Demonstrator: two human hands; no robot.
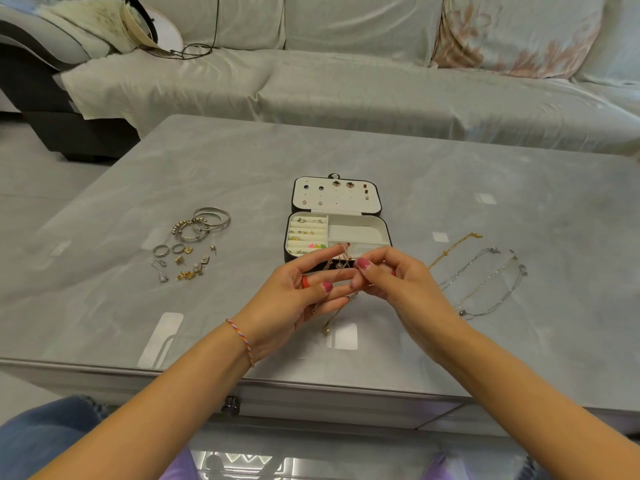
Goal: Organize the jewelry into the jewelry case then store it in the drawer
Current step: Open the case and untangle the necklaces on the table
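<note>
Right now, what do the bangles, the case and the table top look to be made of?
Bangles: silvery metal, polished; they glint. Case: dark, leather-like shell, pale soft lining, probably velvet. Table: grey marble-patterned top, glossy; it mirrors lights, so stone or glass-covered, hard to say.

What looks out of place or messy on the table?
Nothing is damaged or spilled. Bangles, rings and earrings lie loose left of the open jewelry case; chains lie loose on its right.
</note>
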